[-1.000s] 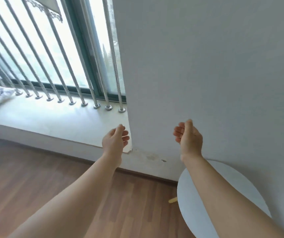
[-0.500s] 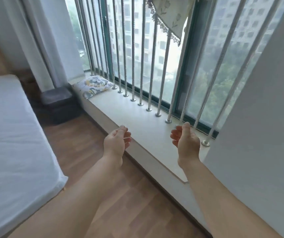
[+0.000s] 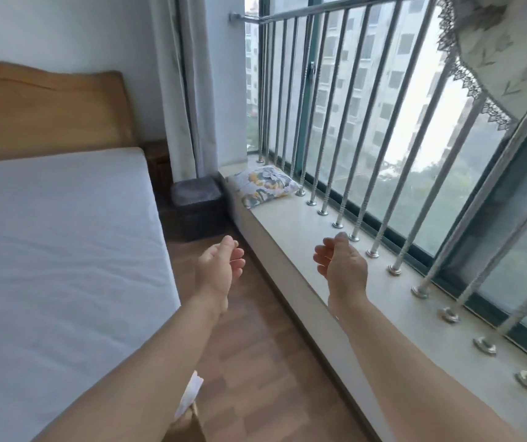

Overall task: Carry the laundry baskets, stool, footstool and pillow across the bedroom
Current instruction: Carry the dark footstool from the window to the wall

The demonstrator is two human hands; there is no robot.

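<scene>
Bedroom floor (image 3: 255,362) of wood planks runs between one white bed (image 3: 58,250) on the left and one pale window ledge (image 3: 313,250) under metal bars on the right. One dark footstool (image 3: 196,205) stands at the ledge's far end, just beside one flowered pillow (image 3: 265,185) lying on the ledge. Left hand (image 3: 220,269) and right hand (image 3: 345,269) hang empty, fingers loosely curled.

No readable text, label, brand, number or sign shows anywhere in the head view; no surface in sight bears any lettering.
</scene>
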